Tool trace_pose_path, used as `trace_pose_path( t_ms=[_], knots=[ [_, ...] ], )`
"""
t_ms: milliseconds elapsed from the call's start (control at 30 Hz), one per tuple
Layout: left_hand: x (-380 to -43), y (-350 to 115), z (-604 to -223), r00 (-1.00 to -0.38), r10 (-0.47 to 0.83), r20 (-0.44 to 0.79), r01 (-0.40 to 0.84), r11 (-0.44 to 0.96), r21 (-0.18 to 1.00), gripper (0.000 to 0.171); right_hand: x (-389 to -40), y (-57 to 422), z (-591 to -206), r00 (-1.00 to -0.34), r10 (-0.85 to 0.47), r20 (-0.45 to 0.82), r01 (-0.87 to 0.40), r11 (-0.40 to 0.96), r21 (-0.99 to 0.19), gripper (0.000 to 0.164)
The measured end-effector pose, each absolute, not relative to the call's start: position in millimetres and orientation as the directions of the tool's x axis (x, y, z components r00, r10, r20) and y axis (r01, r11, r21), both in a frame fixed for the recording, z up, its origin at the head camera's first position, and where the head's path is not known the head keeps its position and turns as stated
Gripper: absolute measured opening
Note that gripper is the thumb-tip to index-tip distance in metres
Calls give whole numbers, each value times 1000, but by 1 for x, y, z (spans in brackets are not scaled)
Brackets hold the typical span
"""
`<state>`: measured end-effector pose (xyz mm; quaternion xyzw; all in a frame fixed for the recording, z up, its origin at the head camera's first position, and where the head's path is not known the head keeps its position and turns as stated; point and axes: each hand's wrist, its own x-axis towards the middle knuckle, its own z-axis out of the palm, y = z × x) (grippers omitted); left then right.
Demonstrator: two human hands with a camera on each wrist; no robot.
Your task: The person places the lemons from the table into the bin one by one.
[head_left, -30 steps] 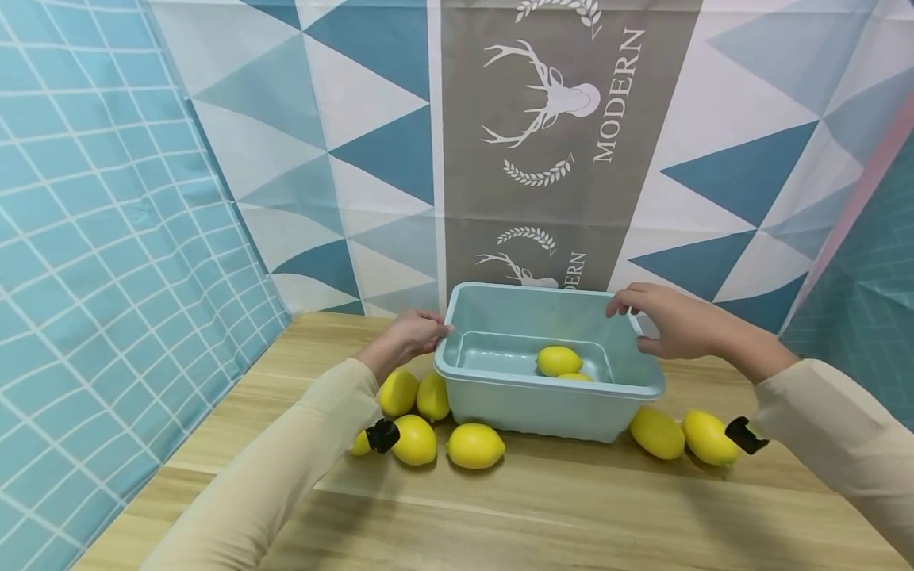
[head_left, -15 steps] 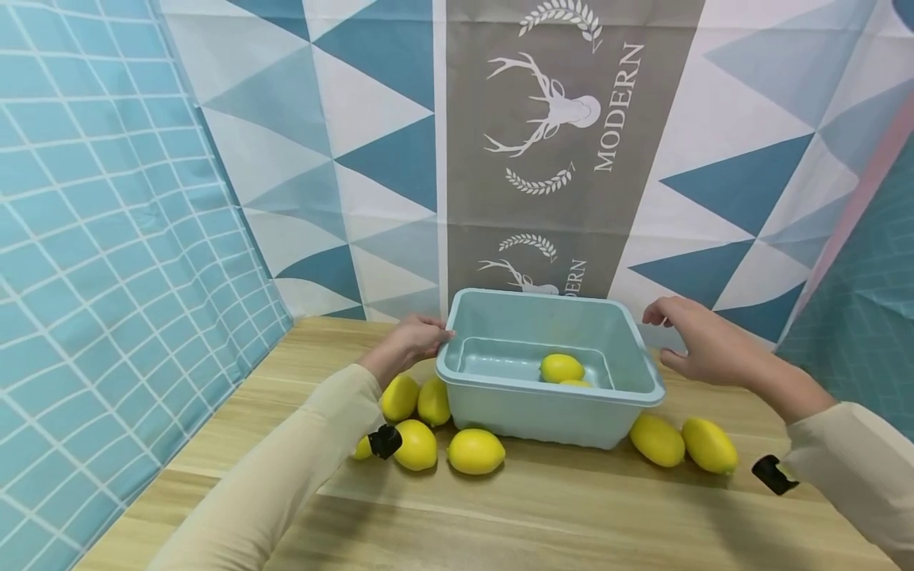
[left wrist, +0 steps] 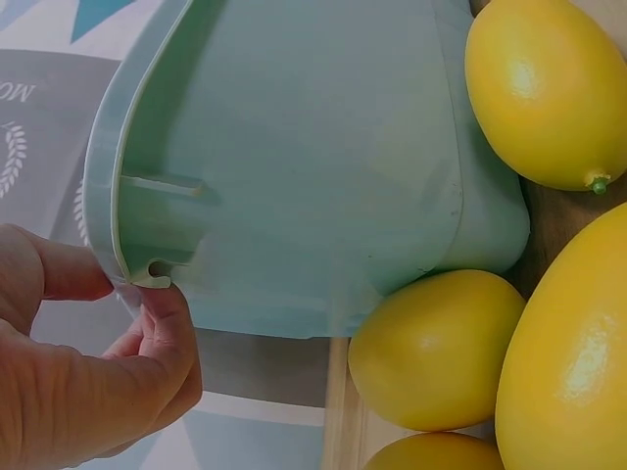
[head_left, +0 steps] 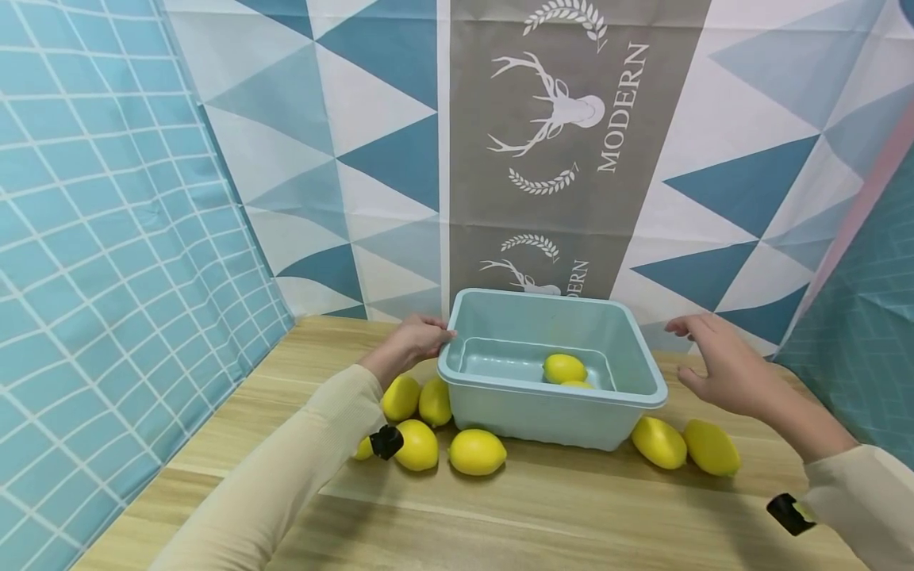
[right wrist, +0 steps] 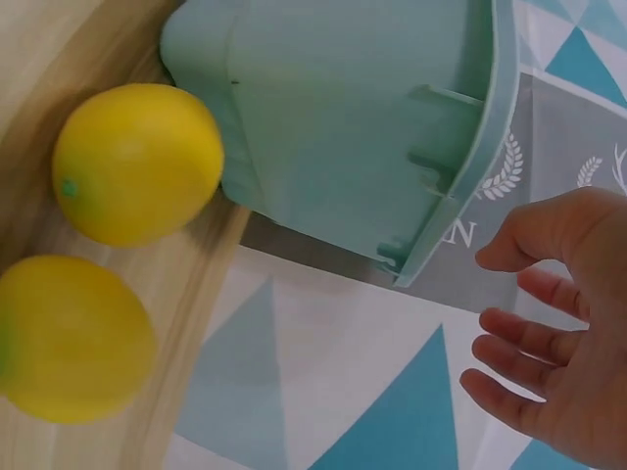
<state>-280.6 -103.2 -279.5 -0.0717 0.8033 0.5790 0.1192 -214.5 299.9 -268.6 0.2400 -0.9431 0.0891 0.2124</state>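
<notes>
A pale blue-green plastic bin (head_left: 543, 416) stands on the table with two lemons (head_left: 565, 368) inside, the nearer one partly hidden by the front wall. My left hand (head_left: 417, 339) pinches the bin's left rim; in the left wrist view the thumb and fingers (left wrist: 168, 338) meet at the rim's corner. Off the bin's right side, my right hand (head_left: 728, 366) hovers with relaxed, slightly bent fingers and nothing in them. The right wrist view shows a gap between that hand (right wrist: 568, 333) and the bin rim (right wrist: 505, 117).
Several lemons (head_left: 477, 452) lie at the bin's front left, one partly behind the left wrist strap. Two more lemons (head_left: 658, 442) lie at its front right. A patterned curtain (head_left: 385, 159) hangs behind the wooden table (head_left: 500, 523), and a blue checked sheet (head_left: 107, 238) borders the left.
My right hand has come away from the bin's right rim, moving right and a little toward me. The left hand keeps its hold on the left rim, and the bin stays in place.
</notes>
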Motion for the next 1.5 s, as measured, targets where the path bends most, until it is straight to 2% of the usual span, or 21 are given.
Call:
trace_pose_path(
  t_ms=[333,800,1500],
  knots=[
    [-282,-103,-280,-960,21,-278,-256,330,909,35,-213,308,-286,-782,-384,491,-498,859,-122,57],
    [-281,-103,-278,-957,16,-288,-267,325,907,36,-210,304,-305,-850,-367,378,-459,868,-190,51],
    [-282,-102,-278,-956,22,-292,-270,313,910,33,-205,304,-322,-888,-377,263,-435,876,-210,54]
  ],
)
